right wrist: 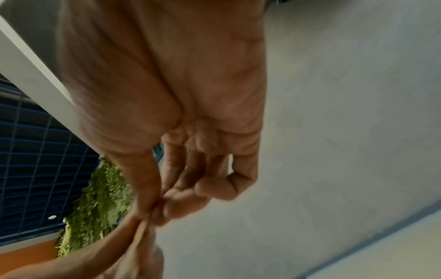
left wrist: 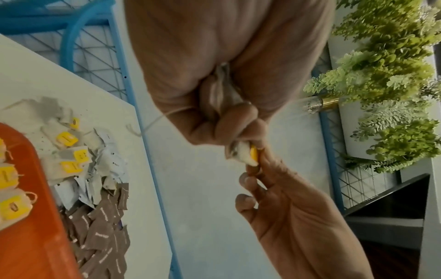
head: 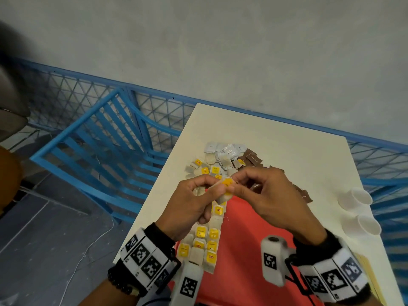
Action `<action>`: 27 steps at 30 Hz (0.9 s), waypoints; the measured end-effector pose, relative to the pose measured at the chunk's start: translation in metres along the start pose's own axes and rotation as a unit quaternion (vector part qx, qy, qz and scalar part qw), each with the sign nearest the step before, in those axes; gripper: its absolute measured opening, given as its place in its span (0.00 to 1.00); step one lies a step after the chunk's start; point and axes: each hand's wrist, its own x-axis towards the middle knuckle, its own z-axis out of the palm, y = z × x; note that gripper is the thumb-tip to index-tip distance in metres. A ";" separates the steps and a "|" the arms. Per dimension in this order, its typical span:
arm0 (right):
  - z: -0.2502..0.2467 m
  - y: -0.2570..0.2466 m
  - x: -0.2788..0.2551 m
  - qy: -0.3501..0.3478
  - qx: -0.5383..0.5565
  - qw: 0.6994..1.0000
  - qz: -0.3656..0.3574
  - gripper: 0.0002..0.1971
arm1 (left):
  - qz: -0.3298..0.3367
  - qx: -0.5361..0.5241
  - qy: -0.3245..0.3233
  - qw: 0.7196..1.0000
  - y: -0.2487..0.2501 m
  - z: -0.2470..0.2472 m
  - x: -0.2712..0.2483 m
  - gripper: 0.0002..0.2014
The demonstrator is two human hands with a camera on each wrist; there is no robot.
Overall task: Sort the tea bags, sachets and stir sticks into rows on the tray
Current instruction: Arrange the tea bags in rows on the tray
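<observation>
Both hands meet above the far end of the red tray. My left hand pinches a tea bag with a yellow tag, and my right hand pinches the same tea bag at its tag. In the left wrist view the tea bag sits between the fingertips of both hands, its string looping out. A double row of yellow-tagged tea bags lies along the tray's left side. Loose tea bags, white sachets and brown sachets are piled on the white table.
Two white paper cups lie on their sides at the table's right edge. More brown sachets lie right of my hands. A blue slatted chair stands left of the table, with a blue mesh fence behind.
</observation>
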 end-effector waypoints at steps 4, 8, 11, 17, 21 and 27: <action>0.013 0.006 0.001 0.058 0.000 0.998 0.010 0.02 | -0.007 0.103 -0.004 0.995 -0.007 -0.013 -0.009 0.10; 0.030 0.008 0.000 -0.009 -0.074 0.997 -0.023 0.02 | 0.047 0.223 0.036 0.973 -0.017 -0.030 -0.013 0.25; 0.042 0.008 0.003 -0.055 -0.096 0.993 -0.043 0.06 | 0.084 0.213 0.032 0.973 -0.021 -0.030 -0.015 0.09; 0.057 0.009 0.003 -0.122 0.032 0.991 0.054 0.18 | 0.032 0.136 0.106 0.984 -0.028 -0.047 -0.021 0.05; 0.075 0.012 0.001 -0.081 -0.026 0.996 0.039 0.16 | 0.011 0.170 0.070 0.983 -0.036 -0.057 -0.029 0.11; 0.118 0.053 -0.007 -0.165 -0.096 0.979 0.068 0.06 | -0.058 0.300 0.040 0.951 -0.088 -0.087 -0.044 0.04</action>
